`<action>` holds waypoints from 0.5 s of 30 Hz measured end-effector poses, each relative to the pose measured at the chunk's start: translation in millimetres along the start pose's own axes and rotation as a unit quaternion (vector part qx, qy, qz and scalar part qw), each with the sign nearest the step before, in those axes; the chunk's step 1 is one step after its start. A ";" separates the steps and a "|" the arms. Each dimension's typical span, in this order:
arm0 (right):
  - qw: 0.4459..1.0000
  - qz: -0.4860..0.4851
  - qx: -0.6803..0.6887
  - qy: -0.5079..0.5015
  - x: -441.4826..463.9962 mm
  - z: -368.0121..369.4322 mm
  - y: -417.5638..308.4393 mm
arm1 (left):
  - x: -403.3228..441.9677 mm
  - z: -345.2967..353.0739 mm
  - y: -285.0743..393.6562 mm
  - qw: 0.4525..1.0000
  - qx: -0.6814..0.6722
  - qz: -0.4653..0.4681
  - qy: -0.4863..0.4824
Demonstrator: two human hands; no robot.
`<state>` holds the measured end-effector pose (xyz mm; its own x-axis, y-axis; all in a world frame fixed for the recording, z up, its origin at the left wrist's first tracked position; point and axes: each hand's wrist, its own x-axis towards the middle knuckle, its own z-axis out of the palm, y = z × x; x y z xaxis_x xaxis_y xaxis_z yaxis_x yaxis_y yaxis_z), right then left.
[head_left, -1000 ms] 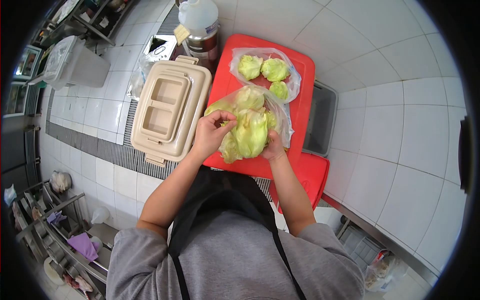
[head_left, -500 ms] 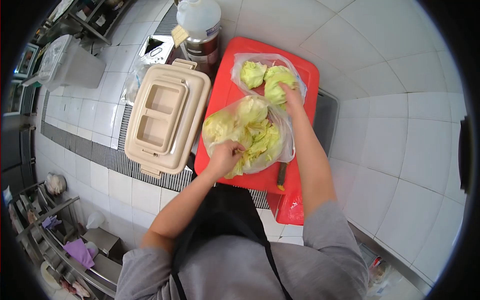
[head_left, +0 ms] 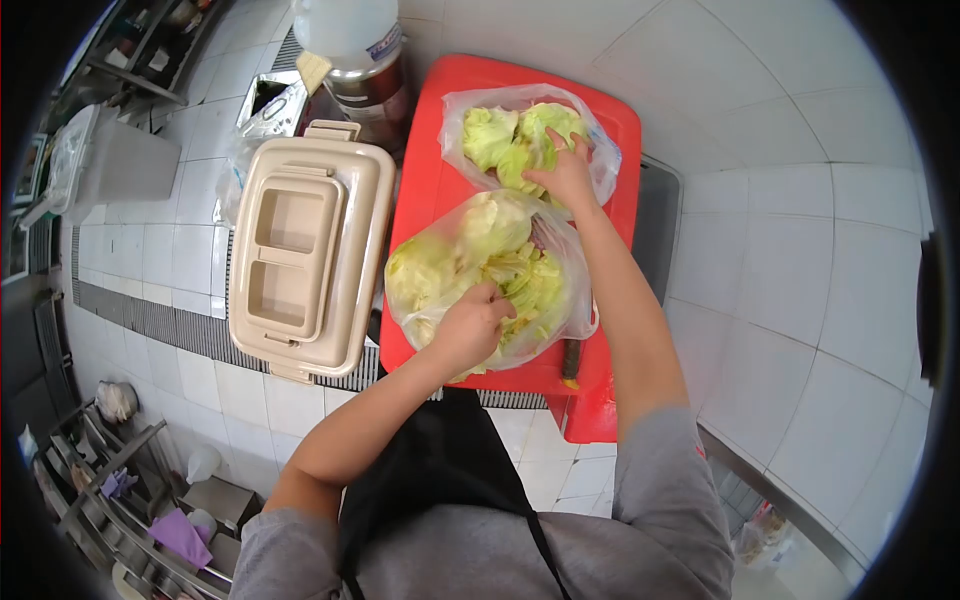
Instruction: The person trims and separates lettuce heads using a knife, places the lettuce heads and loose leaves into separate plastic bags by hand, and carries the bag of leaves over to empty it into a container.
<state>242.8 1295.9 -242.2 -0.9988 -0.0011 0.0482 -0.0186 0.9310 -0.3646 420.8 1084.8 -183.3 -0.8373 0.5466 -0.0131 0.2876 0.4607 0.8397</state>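
Two clear plastic bags of lettuce lie on a red surface [head_left: 425, 200]. Over the far bag [head_left: 452, 112], my right hand [head_left: 568, 175] rests with thumb and fingers spread on a pale green lettuce head [head_left: 540, 122]. Another lettuce head [head_left: 488, 138] sits beside it in that bag. Fuller and closer to me, the near bag [head_left: 572, 300] contains lettuce heads [head_left: 425, 270] and loose leaves [head_left: 535, 285]. My left hand [head_left: 472, 328] is closed at those leaves; what its fingers pinch is hidden. A knife with a dark handle [head_left: 571, 362] lies right of the near bag, its blade out of sight.
A beige lidded container [head_left: 365, 250] stands left of the red surface. Behind it are a large plastic jug [head_left: 345, 30] and a metal canister [head_left: 372, 100]. A tiled wall [head_left: 760, 240] closes off the right side. Metal racks [head_left: 110, 500] stand at lower left.
My right hand has spread its fingers, and the lettuce under it lies flatter in the far bag. My left hand has moved right over the near bag's leaves. The view has shifted slightly.
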 end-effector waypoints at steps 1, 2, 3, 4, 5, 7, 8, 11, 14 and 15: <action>0.995 0.041 0.089 0.004 -7.9 -2.6 8.1 | 1.2 4.0 -1.0 0.999 0.012 -0.020 -0.047; 0.981 0.080 0.179 0.011 -15.4 -8.1 11.8 | 2.8 6.8 -1.4 0.995 0.026 -0.040 -0.092; 0.956 0.117 0.267 0.017 -24.5 -19.0 4.8 | 2.7 9.0 0.4 0.993 0.031 -0.048 -0.099; 0.920 0.161 0.354 0.040 -38.5 -34.1 -1.2 | 0.2 11.2 3.1 0.992 0.037 -0.057 -0.105; 0.873 0.203 0.438 0.062 -56.8 -55.8 -16.3 | -1.4 12.7 4.1 0.991 0.043 -0.067 -0.111; 0.801 0.126 0.585 0.004 -103.1 -72.1 -0.9 | -8.1 18.1 0.2 0.994 0.054 -0.033 -0.090; 0.767 0.123 0.629 -0.019 -129.4 -64.1 -2.8 | -15.3 21.3 0.5 0.995 0.057 -0.019 -0.082; 0.921 0.063 0.383 -0.037 -180.6 -39.7 -37.6 | -22.0 12.2 -10.1 0.982 0.176 0.057 -0.032; 0.948 0.088 0.305 -0.016 -192.9 -29.2 -55.4 | -17.1 -13.5 -14.3 0.956 0.286 0.026 0.054; 0.930 0.121 0.347 -0.007 -193.7 -28.2 -57.1 | -15.0 -22.9 -13.2 0.947 0.311 0.006 0.086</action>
<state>438.6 1253.3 -204.5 -0.9779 0.1690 -0.1232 0.1873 0.4450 -0.8757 419.0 1054.5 -181.8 -0.8798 0.4580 0.1274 0.4715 0.8066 0.3564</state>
